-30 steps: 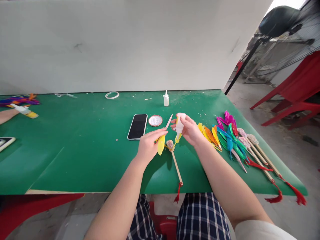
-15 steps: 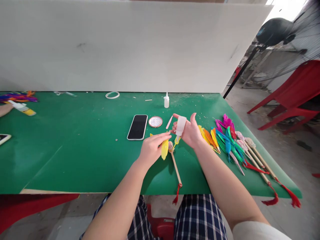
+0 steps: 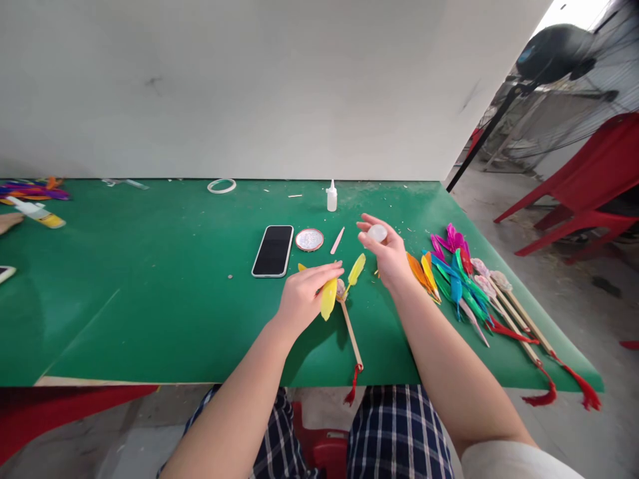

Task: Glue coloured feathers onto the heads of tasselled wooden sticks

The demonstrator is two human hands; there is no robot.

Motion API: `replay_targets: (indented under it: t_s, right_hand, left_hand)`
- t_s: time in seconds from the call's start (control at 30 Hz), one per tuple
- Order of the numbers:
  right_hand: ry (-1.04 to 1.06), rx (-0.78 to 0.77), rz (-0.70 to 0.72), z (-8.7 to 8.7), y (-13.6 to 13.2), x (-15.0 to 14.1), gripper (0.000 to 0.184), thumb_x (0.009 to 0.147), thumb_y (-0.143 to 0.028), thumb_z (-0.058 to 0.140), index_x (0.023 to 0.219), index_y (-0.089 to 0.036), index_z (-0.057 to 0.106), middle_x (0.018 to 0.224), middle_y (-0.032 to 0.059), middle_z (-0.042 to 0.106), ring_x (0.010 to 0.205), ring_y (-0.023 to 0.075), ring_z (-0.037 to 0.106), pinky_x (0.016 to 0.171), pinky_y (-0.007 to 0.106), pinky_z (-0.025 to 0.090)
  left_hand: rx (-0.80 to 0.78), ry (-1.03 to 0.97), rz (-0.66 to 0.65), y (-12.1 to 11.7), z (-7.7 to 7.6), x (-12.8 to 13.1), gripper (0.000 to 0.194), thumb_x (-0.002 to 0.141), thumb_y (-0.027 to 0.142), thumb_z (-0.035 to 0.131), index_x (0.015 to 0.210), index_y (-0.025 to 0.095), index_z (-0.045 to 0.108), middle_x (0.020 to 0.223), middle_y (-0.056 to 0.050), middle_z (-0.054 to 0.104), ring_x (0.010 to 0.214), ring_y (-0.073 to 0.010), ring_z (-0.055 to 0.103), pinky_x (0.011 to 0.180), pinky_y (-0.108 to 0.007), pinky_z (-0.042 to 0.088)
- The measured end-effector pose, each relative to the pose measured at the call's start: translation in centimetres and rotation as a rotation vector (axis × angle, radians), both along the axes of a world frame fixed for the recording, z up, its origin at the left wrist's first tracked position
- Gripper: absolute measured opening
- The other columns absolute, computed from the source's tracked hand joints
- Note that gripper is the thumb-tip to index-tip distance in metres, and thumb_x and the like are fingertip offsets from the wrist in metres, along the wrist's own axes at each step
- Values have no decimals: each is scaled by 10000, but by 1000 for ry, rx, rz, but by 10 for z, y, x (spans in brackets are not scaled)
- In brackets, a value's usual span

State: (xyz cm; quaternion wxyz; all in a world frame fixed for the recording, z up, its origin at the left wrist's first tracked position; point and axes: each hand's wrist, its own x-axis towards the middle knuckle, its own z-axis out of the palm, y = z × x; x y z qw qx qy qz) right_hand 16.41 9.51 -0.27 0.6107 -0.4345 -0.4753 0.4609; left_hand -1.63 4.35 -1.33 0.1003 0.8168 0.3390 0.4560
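Note:
My left hand is closed on a yellow feather, its broad end showing below the fingers. Another yellow tip peeks out behind the knuckles. Beside the fingertips is the pale, rosette-like head of a wooden stick with a red tassel. A second yellow feather slants up to the right from that head. Up and to the right, my right hand grips a small white glue bottle; its round base faces me and its nozzle is hidden.
A phone, a round dish, a pink tool and another white bottle lie beyond my hands. At right are coloured feathers and several tasselled sticks. Another person's hand shows far left, near a yellow-labelled bottle.
My right hand has drawn the glue bottle away from the yellow feather, up and right, turning its nozzle out of sight. The left hand has stayed in place.

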Motion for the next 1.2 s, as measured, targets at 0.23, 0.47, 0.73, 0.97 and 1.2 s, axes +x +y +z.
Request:
replay_targets:
  t_s: [0.23,0.47,0.73,0.97,1.2]
  right_hand:
    - [73,4,-80,3,4,11,418,686,-529,593,946,-204,631,1103,63,615,1052,220,528,836,346,422]
    - [179,-57,54,3,1,7,363,717,-559,548,672,-199,561,673,22,623,770,179,607,793,355,446]
    - [193,-89,248,8,-3,6,656,704,-761,290,875,-203,589,579,-7,526,621,139,559,711,327,464]
    - [114,-135,328,10,-6,5,867,701,-785,148,1183,-172,527,628,30,581,701,159,582,688,283,464]
    - [-29,-133,298,4,-3,6,693,771,-699,264,1260,-251,465,717,9,589,702,142,557,698,287,451]
  left_hand:
    - [-12,-11,-85,-11,3,9,256,825,138,501,1040,202,624,1120,-74,631,1000,-173,613,832,-306,532]
    - [-44,-23,-121,-12,0,12,239,832,133,494,1023,173,631,1107,-96,635,1002,-177,613,847,-299,526]
    - [-70,-12,-130,-12,2,10,243,837,137,483,1027,170,630,1116,-101,630,1016,-184,605,862,-311,517]
    - [-76,-4,-155,-12,1,9,251,833,133,490,1041,162,628,1130,-112,621,1027,-187,599,861,-312,515]
    - [-49,8,-193,-14,-1,10,271,842,139,476,1076,159,611,1154,-121,606,1038,-200,590,848,-341,517]
